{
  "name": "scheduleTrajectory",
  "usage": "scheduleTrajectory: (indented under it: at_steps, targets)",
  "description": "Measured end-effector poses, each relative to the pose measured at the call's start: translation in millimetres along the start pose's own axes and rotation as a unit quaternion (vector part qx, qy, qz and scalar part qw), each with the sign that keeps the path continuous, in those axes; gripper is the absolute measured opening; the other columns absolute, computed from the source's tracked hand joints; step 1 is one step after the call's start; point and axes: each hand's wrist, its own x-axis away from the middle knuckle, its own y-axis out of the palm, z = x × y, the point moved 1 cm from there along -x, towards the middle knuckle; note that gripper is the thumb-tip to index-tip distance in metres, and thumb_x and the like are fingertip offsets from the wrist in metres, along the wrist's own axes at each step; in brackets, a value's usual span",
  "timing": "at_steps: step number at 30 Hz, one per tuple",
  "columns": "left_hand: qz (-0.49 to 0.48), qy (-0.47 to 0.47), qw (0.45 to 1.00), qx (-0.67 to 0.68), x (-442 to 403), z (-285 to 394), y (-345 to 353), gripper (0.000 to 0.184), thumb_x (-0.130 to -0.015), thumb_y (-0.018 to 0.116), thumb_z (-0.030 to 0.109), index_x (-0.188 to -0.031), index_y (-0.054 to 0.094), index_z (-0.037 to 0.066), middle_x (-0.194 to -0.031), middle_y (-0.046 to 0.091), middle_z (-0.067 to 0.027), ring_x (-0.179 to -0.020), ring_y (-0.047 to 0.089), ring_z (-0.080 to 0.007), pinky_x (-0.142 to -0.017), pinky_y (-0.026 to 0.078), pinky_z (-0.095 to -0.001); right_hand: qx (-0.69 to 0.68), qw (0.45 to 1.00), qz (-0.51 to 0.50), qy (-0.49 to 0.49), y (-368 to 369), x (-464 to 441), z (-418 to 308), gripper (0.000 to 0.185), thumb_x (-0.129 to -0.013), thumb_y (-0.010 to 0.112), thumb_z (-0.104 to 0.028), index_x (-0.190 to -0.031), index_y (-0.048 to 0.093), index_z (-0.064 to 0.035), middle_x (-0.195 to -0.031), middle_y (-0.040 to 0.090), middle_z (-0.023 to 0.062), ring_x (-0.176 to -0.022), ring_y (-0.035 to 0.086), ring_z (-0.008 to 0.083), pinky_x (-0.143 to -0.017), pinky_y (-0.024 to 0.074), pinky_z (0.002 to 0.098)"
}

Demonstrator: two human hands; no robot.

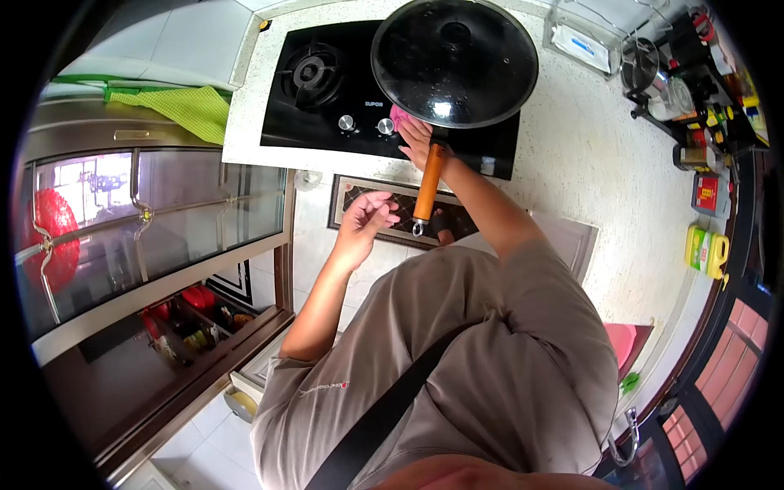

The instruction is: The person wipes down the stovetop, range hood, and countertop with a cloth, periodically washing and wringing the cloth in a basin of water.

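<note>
The hands are apart: the right hand reaches over the front of the black glass hob, fingers extended on a crumpled pink cloth; whether they pinch it, I cannot tell. The left hand hangs empty, fingers loosely bent, before the front edge of the speckled white worktop. The cloth lies under the right fingertips, well apart from the left, just beside a silver round knob. A black lidded round pan stands above, its orange-brown wooden handle jutting past the worktop's front edge.
</note>
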Motion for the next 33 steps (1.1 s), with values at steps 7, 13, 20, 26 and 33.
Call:
scheduleTrajectory:
  at_steps: [7,13,20,26,33]
  targets:
    - [0.024,0.037,0.992,-0.118,-27,-15,5,0.035,-0.093,0.058,0.020,-0.123,0.048,0.005,-0.108,0.055,-0.0034,-0.093,0.058,-0.0126,-0.082,0.046,-0.0261,0.004,0.996,-0.079,0.034,-53,94,-1,0.051,-0.091,0.048,-0.027,-0.136,0.040,-0.0040,-0.143,0.038,0.0124,-0.134,0.032,0.0275,-0.111,0.0214,0.0419]
    - [0.004,-0.014,0.994,-0.106,-59,-7,46,0.045,-0.088,0.065,0.017,-0.125,0.042,0.003,-0.102,0.054,-0.0078,-0.084,0.056,-0.0115,-0.073,0.047,-0.0240,0.011,0.995,-0.076,0.070,-94,144,24,0.049,-0.091,0.050,-0.025,-0.136,0.041,-0.0057,-0.142,0.038,0.0103,-0.133,0.034,0.0240,-0.111,0.0234,0.0405]
    - [0.045,-0.110,0.977,-0.175,-95,-5,84,0.053,-0.079,0.076,0.020,-0.114,0.044,-0.004,-0.074,0.056,-0.0063,-0.047,0.054,-0.0123,-0.042,0.047,-0.0254,0.007,0.994,-0.017,0.105,-120,168,73,0.048,-0.089,0.053,-0.024,-0.133,0.045,-0.0072,-0.138,0.044,0.0075,-0.129,0.038,0.0234,-0.107,0.0284,0.0411]
    - [0.080,-0.146,0.968,-0.190,-107,-12,83,0.025,-0.080,0.073,0.014,-0.080,0.051,0.002,-0.055,0.048,-0.0010,-0.035,0.043,-0.0091,-0.033,0.039,-0.0226,0.038,0.982,0.071,0.172,-134,148,120,0.046,-0.086,0.056,-0.021,-0.128,0.048,-0.0044,-0.130,0.050,0.0101,-0.125,0.042,0.0248,-0.105,0.0316,0.0394]
    - [0.071,-0.148,0.972,-0.167,-97,0,70,0.011,-0.082,0.063,-0.002,-0.082,0.053,0.002,-0.059,0.052,-0.0015,-0.039,0.044,-0.0077,-0.036,0.039,-0.0216,0.058,0.985,0.084,0.140,-134,92,206,0.043,-0.086,0.052,-0.016,-0.127,0.049,-0.0024,-0.131,0.049,0.0114,-0.127,0.039,0.0255,-0.106,0.0301,0.0381]
